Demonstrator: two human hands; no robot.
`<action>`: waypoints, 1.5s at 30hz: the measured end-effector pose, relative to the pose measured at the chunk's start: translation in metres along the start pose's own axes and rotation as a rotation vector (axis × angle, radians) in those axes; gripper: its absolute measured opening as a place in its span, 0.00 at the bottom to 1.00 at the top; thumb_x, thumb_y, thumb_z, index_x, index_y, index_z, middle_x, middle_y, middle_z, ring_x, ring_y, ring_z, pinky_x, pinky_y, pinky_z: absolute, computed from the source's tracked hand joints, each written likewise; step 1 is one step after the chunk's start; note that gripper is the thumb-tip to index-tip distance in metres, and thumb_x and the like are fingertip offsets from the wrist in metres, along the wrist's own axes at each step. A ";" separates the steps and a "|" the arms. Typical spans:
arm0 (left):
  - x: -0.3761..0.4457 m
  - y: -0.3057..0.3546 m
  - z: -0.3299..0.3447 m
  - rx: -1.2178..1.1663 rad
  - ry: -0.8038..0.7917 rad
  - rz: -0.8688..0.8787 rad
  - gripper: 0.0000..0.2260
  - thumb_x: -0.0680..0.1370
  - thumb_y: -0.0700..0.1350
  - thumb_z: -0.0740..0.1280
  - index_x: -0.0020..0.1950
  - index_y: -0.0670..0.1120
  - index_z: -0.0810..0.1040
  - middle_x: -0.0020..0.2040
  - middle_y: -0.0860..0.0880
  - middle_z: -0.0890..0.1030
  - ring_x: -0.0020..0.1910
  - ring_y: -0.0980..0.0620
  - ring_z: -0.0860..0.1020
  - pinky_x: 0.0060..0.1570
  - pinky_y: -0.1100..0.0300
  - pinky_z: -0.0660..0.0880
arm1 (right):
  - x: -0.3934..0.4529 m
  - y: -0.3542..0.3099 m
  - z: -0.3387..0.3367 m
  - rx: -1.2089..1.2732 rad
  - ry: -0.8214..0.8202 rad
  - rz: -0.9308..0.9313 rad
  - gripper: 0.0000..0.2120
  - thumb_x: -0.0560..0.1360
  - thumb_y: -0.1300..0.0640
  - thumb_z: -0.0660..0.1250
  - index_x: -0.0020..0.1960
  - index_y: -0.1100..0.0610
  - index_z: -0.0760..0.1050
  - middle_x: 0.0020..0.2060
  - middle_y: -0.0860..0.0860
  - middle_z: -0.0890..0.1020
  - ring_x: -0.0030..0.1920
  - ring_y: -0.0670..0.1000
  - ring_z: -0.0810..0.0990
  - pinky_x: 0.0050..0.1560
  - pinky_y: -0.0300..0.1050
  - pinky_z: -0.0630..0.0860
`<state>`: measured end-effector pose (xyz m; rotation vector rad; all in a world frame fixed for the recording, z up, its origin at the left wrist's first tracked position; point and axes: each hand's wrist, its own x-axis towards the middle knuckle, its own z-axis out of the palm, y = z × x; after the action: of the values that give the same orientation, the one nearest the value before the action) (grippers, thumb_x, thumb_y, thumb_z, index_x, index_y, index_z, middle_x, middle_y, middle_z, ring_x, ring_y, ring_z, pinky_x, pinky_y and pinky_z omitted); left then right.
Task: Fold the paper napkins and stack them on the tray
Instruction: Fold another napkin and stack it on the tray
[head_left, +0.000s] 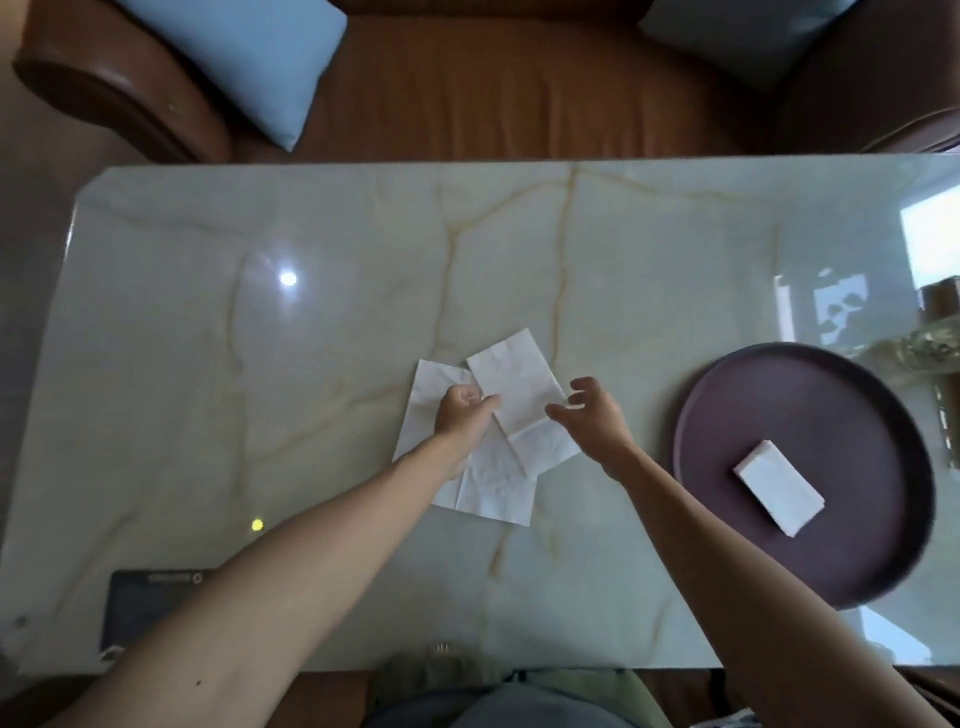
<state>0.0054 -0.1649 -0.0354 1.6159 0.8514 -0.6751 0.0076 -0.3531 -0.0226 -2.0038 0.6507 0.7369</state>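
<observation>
Two white paper napkins lie overlapped at the middle of the marble table. The upper napkin (519, 395) is a long strip laid slantwise over the lower napkin (493, 488). My left hand (462, 413) pinches the left edge of the upper napkin. My right hand (592, 415) hovers at its right edge with the fingers apart, the fingertips touching or almost touching the paper. A small folded napkin stack (779, 486) rests on the round dark purple tray (779, 405) at the right.
A dark tablet-like device (140, 603) lies at the table's near left edge. A brown leather sofa (467, 93) with two pale blue cushions stands beyond the far edge. The glossy table (260, 364) shows light reflections.
</observation>
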 end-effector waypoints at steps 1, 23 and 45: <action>0.000 -0.001 -0.002 -0.040 -0.032 -0.018 0.20 0.71 0.52 0.73 0.59 0.47 0.74 0.47 0.48 0.81 0.47 0.48 0.80 0.54 0.51 0.80 | 0.000 0.000 0.007 0.034 -0.009 0.033 0.28 0.74 0.53 0.75 0.70 0.57 0.70 0.57 0.54 0.80 0.54 0.56 0.81 0.48 0.46 0.75; -0.045 0.080 -0.057 1.128 -0.250 1.065 0.25 0.74 0.53 0.74 0.71 0.51 0.76 0.80 0.51 0.65 0.82 0.48 0.55 0.77 0.48 0.54 | -0.082 -0.075 -0.023 -0.655 -0.076 -0.484 0.06 0.80 0.56 0.62 0.51 0.54 0.79 0.46 0.54 0.85 0.46 0.59 0.82 0.49 0.54 0.79; -0.106 0.117 -0.111 1.004 -0.294 0.991 0.13 0.83 0.53 0.64 0.53 0.47 0.85 0.48 0.51 0.86 0.47 0.52 0.82 0.53 0.49 0.78 | -0.116 -0.089 -0.097 -0.682 -0.002 -0.550 0.09 0.80 0.54 0.68 0.44 0.50 0.84 0.32 0.43 0.82 0.39 0.51 0.84 0.48 0.51 0.82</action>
<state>0.0386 -0.0872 0.1378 2.4049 -0.6604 -0.5857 0.0129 -0.3753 0.1508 -2.6258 -0.2108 0.6645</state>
